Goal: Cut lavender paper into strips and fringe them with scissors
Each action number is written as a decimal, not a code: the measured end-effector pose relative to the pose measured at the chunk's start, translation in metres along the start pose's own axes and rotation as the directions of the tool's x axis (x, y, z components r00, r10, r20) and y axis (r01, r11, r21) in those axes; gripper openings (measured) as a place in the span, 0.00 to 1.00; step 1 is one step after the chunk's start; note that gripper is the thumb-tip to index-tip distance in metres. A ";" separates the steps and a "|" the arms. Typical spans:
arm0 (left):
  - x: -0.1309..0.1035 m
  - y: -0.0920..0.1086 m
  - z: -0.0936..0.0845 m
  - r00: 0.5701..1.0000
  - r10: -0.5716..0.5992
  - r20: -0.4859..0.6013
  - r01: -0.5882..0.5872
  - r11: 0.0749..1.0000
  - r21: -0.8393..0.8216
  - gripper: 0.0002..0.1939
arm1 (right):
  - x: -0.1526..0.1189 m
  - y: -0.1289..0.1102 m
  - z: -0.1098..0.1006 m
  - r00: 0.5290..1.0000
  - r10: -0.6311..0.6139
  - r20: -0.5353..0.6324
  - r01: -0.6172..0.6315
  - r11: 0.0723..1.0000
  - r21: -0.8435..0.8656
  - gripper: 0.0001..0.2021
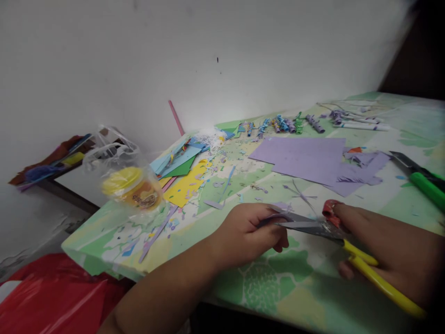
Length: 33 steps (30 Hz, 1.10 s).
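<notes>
My left hand (248,234) pinches a small purple paper piece (274,216) near the table's front edge. My right hand (385,246) grips scissors (313,226) with yellow and red handles, and the blades lie against that paper piece, pointing left. Behind the hands lies a large purple paper sheet (302,157) with cut purple scraps (361,171) to its right.
A green patterned table (306,283) carries scattered paper bits, yellow paper (186,188), blue and green sheets (179,160), rolled paper curls (288,124) at the back, a yellow-lidded tub in a plastic bag (130,185) at left, a green-handled cutter (422,181) at right. A red bag (59,297) lies below.
</notes>
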<state>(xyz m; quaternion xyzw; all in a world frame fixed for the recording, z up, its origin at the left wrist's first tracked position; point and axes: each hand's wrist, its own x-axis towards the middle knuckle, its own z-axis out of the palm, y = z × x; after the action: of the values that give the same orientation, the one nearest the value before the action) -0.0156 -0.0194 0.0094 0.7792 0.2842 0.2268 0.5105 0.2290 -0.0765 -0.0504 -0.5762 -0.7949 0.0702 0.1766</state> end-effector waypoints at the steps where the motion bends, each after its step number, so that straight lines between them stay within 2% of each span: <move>1: 0.000 0.000 0.000 1.000 0.007 -0.003 -0.007 1.000 0.026 0.10 | 0.000 -0.001 0.000 1.000 0.003 0.011 -0.003 1.000 0.009 0.21; 6: 0.001 0.002 -0.002 0.999 0.044 0.011 -0.045 0.991 0.129 0.10 | 0.002 -0.007 -0.003 0.999 -0.008 0.050 0.005 0.999 0.052 0.19; 11: 0.000 0.005 -0.002 0.998 0.055 0.020 -0.057 0.984 0.169 0.11 | 0.001 -0.008 -0.003 1.000 -0.007 0.028 0.005 0.999 0.044 0.18; 16: 0.000 0.004 0.000 0.999 0.036 0.030 -0.039 0.994 0.102 0.11 | -0.004 -0.004 0.000 0.999 -0.031 -0.008 0.031 1.000 0.004 0.21; 27: -0.001 0.003 0.001 0.999 0.000 0.034 0.000 1.000 -0.009 0.09 | -0.004 -0.003 0.004 0.999 -0.054 -0.002 0.054 0.996 -0.077 0.17; 33: -0.001 0.005 0.000 0.998 0.046 0.039 -0.049 0.997 0.068 0.09 | -0.007 -0.003 0.002 0.996 -0.088 -0.008 0.087 0.990 -0.113 0.18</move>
<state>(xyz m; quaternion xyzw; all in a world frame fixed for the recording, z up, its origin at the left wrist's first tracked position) -0.0157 -0.0219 0.0140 0.8069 0.2637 0.2145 0.4831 0.2270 -0.0838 -0.0528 -0.5503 -0.8209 0.0136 0.1518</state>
